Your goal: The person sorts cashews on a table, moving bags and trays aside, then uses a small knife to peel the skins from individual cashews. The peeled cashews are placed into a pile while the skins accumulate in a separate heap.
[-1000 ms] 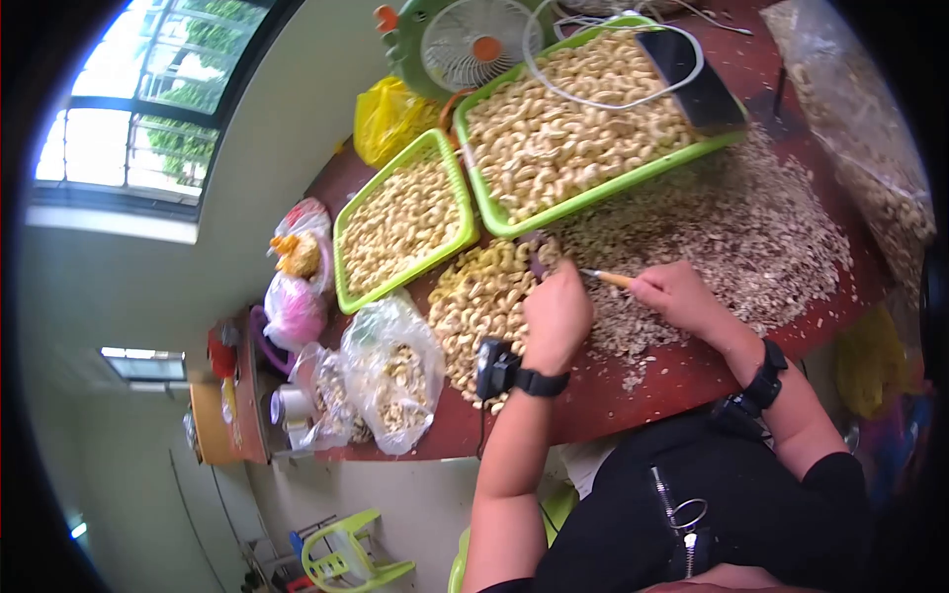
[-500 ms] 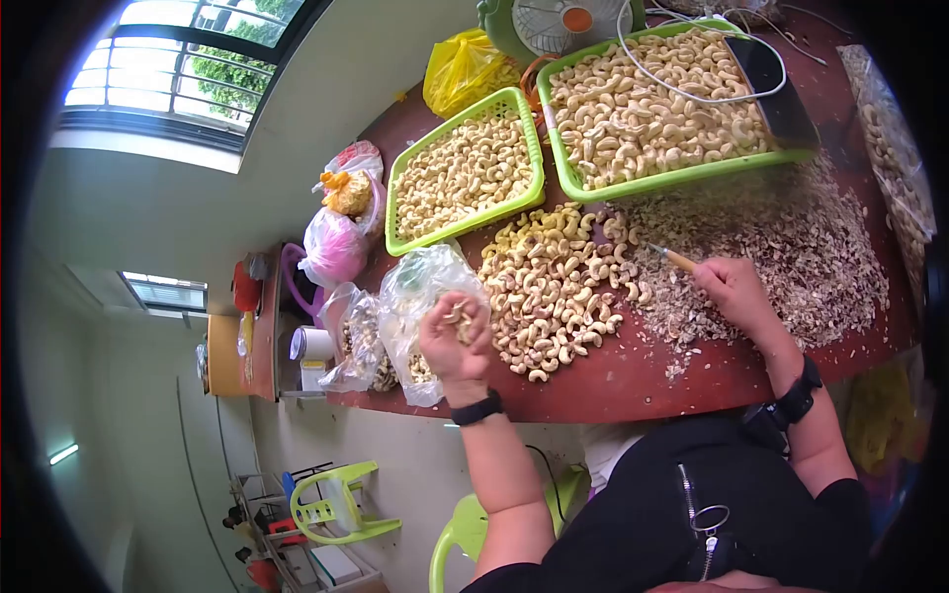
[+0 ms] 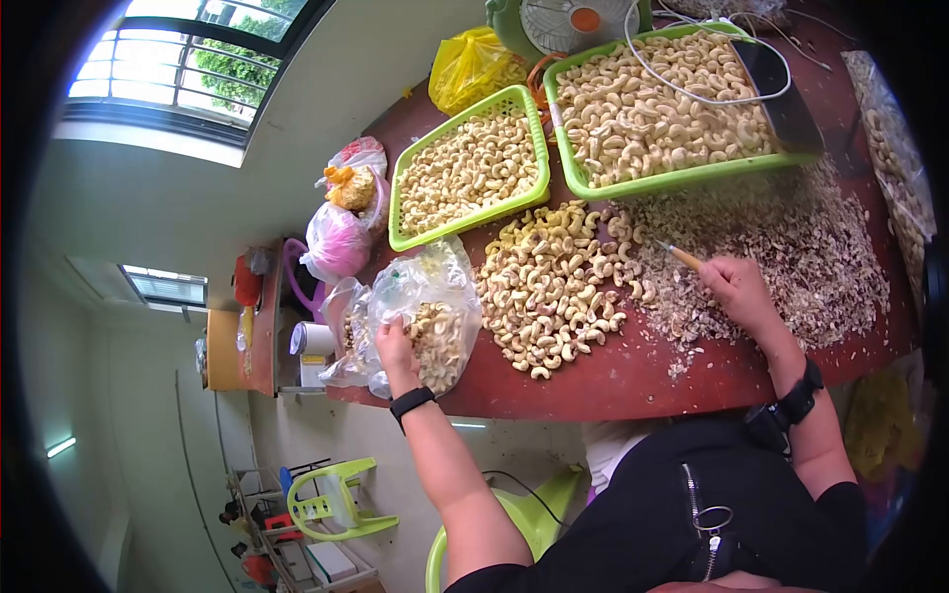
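Observation:
My right hand (image 3: 736,292) grips the wooden handle of a small knife (image 3: 684,256), its short blade pointing left over the shell and skin scraps (image 3: 791,272). At the left, my left hand (image 3: 397,351) has its fingers closed at the near-left edge of a clear plastic bag (image 3: 450,277). Whitish cashew pieces (image 3: 437,341) show inside that bag. Between both hands lies a loose pile of cashews (image 3: 549,296) on the dark red table (image 3: 633,381), some yellowish and some with reddish skin.
Behind the pile stand a smaller green basket (image 3: 397,212) and a larger one (image 3: 682,176), both full of cashews. A phone (image 3: 781,104) with a white cable lies on the larger one. A fan (image 3: 568,25), yellow bag (image 3: 470,74) and pink bag (image 3: 336,242) sit around them.
My left hand, earlier raised palm-up with cashew pieces in it, has moved left and down to the plastic bag's edge. More of the bag's contents shows. My right hand stays nearly still.

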{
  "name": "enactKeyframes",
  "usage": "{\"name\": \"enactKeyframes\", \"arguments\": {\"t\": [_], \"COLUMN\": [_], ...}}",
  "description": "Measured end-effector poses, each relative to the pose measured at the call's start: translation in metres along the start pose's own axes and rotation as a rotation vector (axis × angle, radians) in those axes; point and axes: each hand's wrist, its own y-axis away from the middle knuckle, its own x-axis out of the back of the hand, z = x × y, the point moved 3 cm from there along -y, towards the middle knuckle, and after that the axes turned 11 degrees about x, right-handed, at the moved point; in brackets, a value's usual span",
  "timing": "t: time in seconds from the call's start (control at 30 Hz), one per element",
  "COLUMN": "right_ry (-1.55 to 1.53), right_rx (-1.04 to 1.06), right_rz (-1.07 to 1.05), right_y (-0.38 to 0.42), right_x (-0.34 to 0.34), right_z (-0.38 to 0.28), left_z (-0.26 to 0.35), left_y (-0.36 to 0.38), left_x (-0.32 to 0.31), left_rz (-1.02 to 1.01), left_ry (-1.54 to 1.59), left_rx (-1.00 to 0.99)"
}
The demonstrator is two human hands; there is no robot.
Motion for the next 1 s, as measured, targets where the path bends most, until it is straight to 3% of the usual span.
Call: {"name": "enactKeyframes", "arguments": {"t": [0.07,0.13,0.17,0.2,0.27,0.33,0.47,0.57,0.67,0.7,0.87,0.93,1.0], "right_ry": [0.009,0.023,0.026,0.029,0.035,0.021,0.006,0.007,0.001,0.01,0.045,0.04,0.037], "right_rx": [0.015,0.032,0.021,0.009,-0.001,0.015,0.019,0.007,0.022,0.017,0.016,0.02,0.035], "right_rz": [0.004,0.011,-0.002,-0.015,-0.015,-0.006,-0.011,-0.02,-0.006,-0.014,-0.057,-0.054,-0.048], "right_y": [0.0,0.0,0.0,0.0,0.0,0.0,0.001,0.002,0.001,0.001,0.001,0.002,0.002], "right_x": [0.0,0.001,0.001,0.0,-0.001,-0.002,-0.004,-0.003,-0.003,-0.003,-0.006,-0.007,-0.004], "right_z": [-0.001,-0.001,0.0,0.0,-0.001,-0.001,0.001,-0.001,0.0,-0.001,0.003,0.004,0.003], "left_z": [0.009,0.024,0.023,0.029,0.048,0.027,0.004,-0.01,-0.016,-0.015,-0.009,-0.01,-0.017], "left_y": [0.02,0.044,0.051,0.071,0.139,0.156,0.196,0.214,0.202,0.2,0.203,0.209,0.206], "left_x": [-0.001,-0.006,-0.005,-0.021,-0.063,-0.091,-0.151,-0.173,-0.164,-0.159,-0.168,-0.18,-0.189], "left_rz": [-0.026,0.175,0.305,0.298,0.567,0.284,-0.43,-0.58,-0.584,-0.574,-0.449,-0.442,-0.425], "left_ry": [-0.112,-0.481,-0.432,-0.431,-0.326,-0.208,-0.544,-0.81,-0.828,-0.792,-0.757,-1.019,-0.997], "left_rx": [0.041,-0.371,-0.443,-0.437,-0.782,-0.737,-0.697,-0.801,-0.681,-0.56,-0.557,-0.596,-0.591]}}
